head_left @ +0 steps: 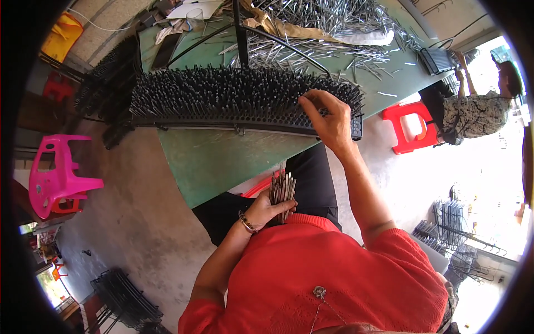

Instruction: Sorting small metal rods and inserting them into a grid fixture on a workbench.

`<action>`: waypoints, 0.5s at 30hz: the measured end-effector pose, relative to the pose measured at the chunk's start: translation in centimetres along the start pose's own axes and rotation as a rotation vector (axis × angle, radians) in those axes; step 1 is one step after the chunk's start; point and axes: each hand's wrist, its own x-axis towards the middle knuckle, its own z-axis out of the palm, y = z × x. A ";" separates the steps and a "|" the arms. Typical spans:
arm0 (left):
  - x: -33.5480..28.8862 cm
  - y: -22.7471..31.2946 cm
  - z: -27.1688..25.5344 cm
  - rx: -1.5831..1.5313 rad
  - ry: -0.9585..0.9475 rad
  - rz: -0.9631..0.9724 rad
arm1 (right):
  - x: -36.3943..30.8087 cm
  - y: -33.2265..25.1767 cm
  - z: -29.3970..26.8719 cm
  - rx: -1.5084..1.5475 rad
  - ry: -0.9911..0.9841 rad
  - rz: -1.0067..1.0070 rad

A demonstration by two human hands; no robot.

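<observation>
A long black perforated rack [200, 122] lies across the work table, with dark thin rods [217, 92] standing densely in its holes. Toward its near right edge, a row of holes shows no rods. My right hand [334, 119] is over that right part, thumb and forefinger pinched together at the rods; whatever is between the fingertips is too small to make out. Close to my body, my left hand [262, 212] is wrapped round a bundle of thin metal rods [283, 187], which point upward.
Loose silvery rods [345, 19] are heaped at the back of the green table [206, 161]. A black metal frame [240, 33] rises behind the rack. Pink [61, 175] and red stools [409, 127] stand on either side. Another person [473, 114] works at far right.
</observation>
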 end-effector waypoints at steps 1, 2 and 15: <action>0.1 0.1 0.0 0.019 -0.018 -0.007 | 0.1 0.1 0.0 0.016 -0.023 -0.018; 0.2 0.2 0.1 0.019 -0.018 -0.006 | 0.2 0.1 -0.1 0.017 -0.023 -0.018; 1.0 4.7 -1.0 -0.169 0.164 0.226 | 1.4 0.6 0.5 -0.017 -0.233 -0.122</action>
